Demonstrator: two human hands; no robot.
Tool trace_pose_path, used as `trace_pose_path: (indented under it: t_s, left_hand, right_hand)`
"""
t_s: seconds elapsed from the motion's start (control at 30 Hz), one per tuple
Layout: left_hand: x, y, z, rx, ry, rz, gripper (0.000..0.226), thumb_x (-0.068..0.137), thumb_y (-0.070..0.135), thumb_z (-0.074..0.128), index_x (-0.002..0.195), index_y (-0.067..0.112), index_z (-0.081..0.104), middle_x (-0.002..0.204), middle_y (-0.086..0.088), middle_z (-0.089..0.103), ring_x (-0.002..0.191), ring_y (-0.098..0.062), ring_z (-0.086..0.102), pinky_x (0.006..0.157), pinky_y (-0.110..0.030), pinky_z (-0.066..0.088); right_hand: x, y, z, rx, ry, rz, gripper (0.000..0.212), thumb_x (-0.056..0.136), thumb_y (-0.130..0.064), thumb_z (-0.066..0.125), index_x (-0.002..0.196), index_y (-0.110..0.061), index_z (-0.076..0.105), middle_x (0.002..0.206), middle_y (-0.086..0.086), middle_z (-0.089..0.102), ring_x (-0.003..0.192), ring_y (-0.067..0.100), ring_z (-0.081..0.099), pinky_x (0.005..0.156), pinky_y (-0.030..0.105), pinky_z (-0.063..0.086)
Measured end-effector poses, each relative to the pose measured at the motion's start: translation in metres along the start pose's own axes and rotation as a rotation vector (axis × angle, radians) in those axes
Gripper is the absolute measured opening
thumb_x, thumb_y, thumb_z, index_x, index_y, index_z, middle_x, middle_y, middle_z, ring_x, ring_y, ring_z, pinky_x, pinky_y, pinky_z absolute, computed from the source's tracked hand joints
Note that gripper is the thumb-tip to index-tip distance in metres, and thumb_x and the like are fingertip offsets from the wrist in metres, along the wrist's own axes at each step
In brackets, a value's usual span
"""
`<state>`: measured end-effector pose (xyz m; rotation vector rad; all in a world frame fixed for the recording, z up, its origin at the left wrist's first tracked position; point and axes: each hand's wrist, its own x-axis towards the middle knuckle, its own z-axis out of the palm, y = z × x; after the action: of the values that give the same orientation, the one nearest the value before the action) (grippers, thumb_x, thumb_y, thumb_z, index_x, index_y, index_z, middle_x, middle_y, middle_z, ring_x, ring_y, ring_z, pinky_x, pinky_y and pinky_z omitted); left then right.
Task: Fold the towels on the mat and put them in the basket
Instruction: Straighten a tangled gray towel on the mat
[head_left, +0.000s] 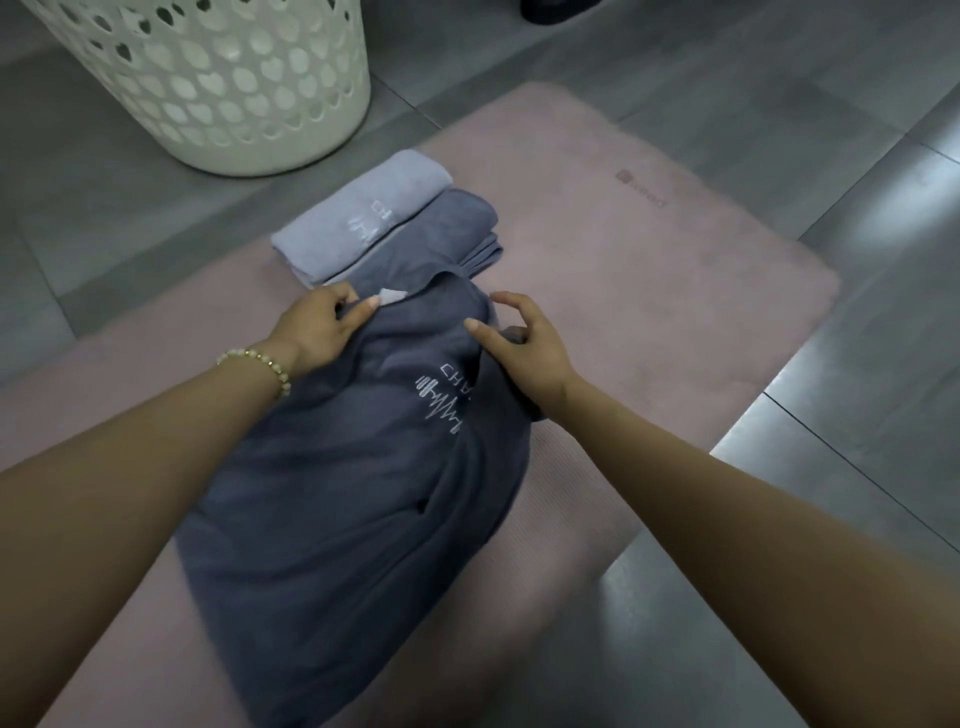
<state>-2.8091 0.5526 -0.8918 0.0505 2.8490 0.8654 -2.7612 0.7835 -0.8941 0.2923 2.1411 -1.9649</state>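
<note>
On the pink mat (649, 291), the left hand (322, 332) is pinching the dark towel (353, 493), which is trailing lengthwise behind both hands; the right hand (524, 348) is touching it, grip unclear.

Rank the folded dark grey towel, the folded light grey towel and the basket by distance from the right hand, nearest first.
1. Folded dark grey towel, just beyond the right hand.
2. Folded light grey towel, beside it, farther left.
3. Basket, on the floor, far left.
</note>
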Motion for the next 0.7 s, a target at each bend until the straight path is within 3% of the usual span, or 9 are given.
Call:
trace_pose_path:
  t_s: [0.07, 0.13, 0.23, 0.3, 0.37, 0.5, 0.57, 0.63, 0.7]
  left_hand:
    - [-0.023, 0.006, -0.003, -0.159, -0.007, 0.003, 0.026, 0.094, 0.027, 0.052, 0.072, 0.019, 0.042, 0.056, 0.001, 0.038, 0.048, -0.002, 0.039, 0.051, -0.018, 0.032]
    - [-0.055, 0.011, 0.0, -0.4, -0.021, -0.069, 0.008, 0.095, 0.019, 0.052, 0.091, 0.015, 0.046, 0.058, -0.001, 0.047, 0.041, 0.004, 0.042, 0.047, -0.009, 0.034]
    - [-0.111, 0.005, 0.009, -0.627, -0.183, -0.236, 0.008, 0.095, 0.021, 0.048, 0.099, 0.015, 0.052, 0.079, 0.003, 0.068, 0.058, 0.01, 0.059, 0.058, -0.007, 0.047]
    - [-0.143, -0.007, 0.015, -0.693, -0.418, -0.475, 0.034, 0.089, 0.045, 0.054, 0.106, 0.015, 0.054, 0.084, 0.007, 0.068, 0.069, 0.001, 0.066, 0.062, -0.015, 0.053]
    - [-0.155, -0.024, 0.022, -0.885, -0.49, -0.658, 0.07, 0.07, 0.07, 0.059, 0.118, 0.019, 0.054, 0.108, -0.001, 0.067, 0.093, -0.017, 0.069, 0.076, -0.028, 0.057]
    - [-0.141, -0.027, 0.028, -1.254, -0.224, -0.701, 0.045, 0.093, 0.055, 0.037, 0.118, 0.021, 0.051, 0.111, 0.001, 0.063, 0.101, -0.014, 0.061, 0.081, -0.025, 0.05]
    - [-0.133, -0.017, 0.031, -1.29, -0.166, -0.665, 0.044, 0.093, 0.05, 0.043, 0.115, 0.016, 0.059, 0.108, -0.002, 0.068, 0.099, -0.015, 0.064, 0.077, -0.023, 0.053]
    - [-0.126, -0.009, 0.033, -1.324, -0.093, -0.611, 0.04, 0.093, 0.043, 0.05, 0.115, 0.011, 0.062, 0.109, -0.007, 0.07, 0.096, -0.016, 0.067, 0.074, -0.022, 0.056]
    - [-0.119, -0.006, 0.036, -1.334, -0.029, -0.562, 0.032, 0.094, 0.036, 0.051, 0.111, 0.012, 0.063, 0.106, -0.006, 0.07, 0.094, -0.014, 0.068, 0.073, -0.021, 0.055]
  right_hand:
    - [-0.002, -0.005, 0.005, -0.016, -0.057, -0.013, 0.047, 0.086, -0.026, 0.069, 0.128, -0.023, 0.049, 0.069, -0.002, 0.065, 0.061, -0.002, 0.06, 0.061, 0.011, 0.048]
    - [-0.005, -0.006, 0.013, -0.11, -0.135, -0.024, 0.051, 0.086, -0.029, 0.068, 0.133, -0.028, 0.046, 0.092, 0.008, 0.068, 0.082, 0.01, 0.064, 0.081, 0.019, 0.052]
    - [-0.014, 0.001, 0.028, -0.212, -0.314, -0.016, 0.038, 0.089, -0.027, 0.064, 0.125, -0.019, 0.057, 0.108, 0.009, 0.066, 0.099, 0.015, 0.061, 0.094, 0.021, 0.047]
    - [-0.024, 0.009, 0.038, -0.389, -0.479, 0.018, 0.029, 0.091, -0.027, 0.062, 0.117, -0.014, 0.064, 0.105, 0.005, 0.065, 0.098, 0.011, 0.058, 0.085, 0.011, 0.043]
    - [-0.029, 0.016, 0.049, -0.523, -0.556, 0.036, 0.03, 0.092, -0.028, 0.06, 0.118, -0.014, 0.065, 0.107, 0.0, 0.063, 0.099, 0.008, 0.055, 0.086, 0.011, 0.039]
    - [-0.024, 0.016, 0.067, -0.646, -0.481, -0.051, 0.04, 0.092, -0.03, 0.06, 0.129, -0.016, 0.056, 0.111, 0.001, 0.061, 0.099, 0.011, 0.053, 0.096, 0.02, 0.04]
    - [-0.023, 0.011, 0.077, -0.644, -0.495, -0.132, 0.036, 0.093, -0.029, 0.057, 0.128, -0.018, 0.057, 0.114, 0.0, 0.061, 0.102, 0.013, 0.056, 0.097, 0.021, 0.041]
    - [-0.02, 0.003, 0.084, -0.487, -0.425, -0.163, 0.029, 0.095, -0.026, 0.056, 0.121, -0.015, 0.061, 0.112, 0.0, 0.064, 0.101, 0.01, 0.058, 0.091, 0.013, 0.042]
    - [-0.019, -0.006, 0.088, -0.335, -0.349, -0.167, 0.028, 0.093, -0.021, 0.058, 0.12, -0.012, 0.061, 0.09, -0.001, 0.063, 0.081, -0.001, 0.056, 0.075, 0.005, 0.042]
